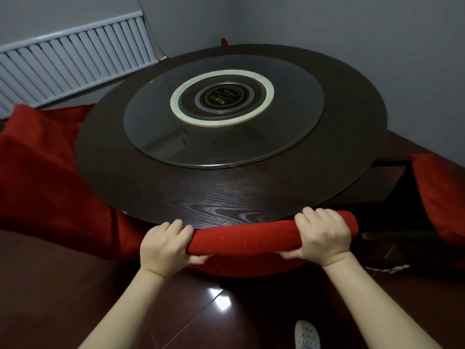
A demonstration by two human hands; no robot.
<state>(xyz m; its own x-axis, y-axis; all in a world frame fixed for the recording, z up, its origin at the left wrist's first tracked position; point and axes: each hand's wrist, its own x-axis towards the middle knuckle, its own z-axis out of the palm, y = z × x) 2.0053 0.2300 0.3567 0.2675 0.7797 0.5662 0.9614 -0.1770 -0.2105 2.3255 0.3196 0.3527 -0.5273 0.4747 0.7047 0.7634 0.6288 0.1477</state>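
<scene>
Chair back (241, 239), red-covered, spans between both grips, left hand (166, 244) and right hand (323, 234) curled firmly round it.

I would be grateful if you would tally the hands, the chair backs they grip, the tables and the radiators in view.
Hands: 2 (left hand, right hand)
Red-covered chair back, gripped: 1
Round table: 1
Radiator: 1
Total: 5

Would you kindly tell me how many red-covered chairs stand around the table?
4 chairs: the near chair, gripped by the left hand and right hand; the left chair; the right chair; the far chair, only its tip showing. More may be hidden.
</scene>
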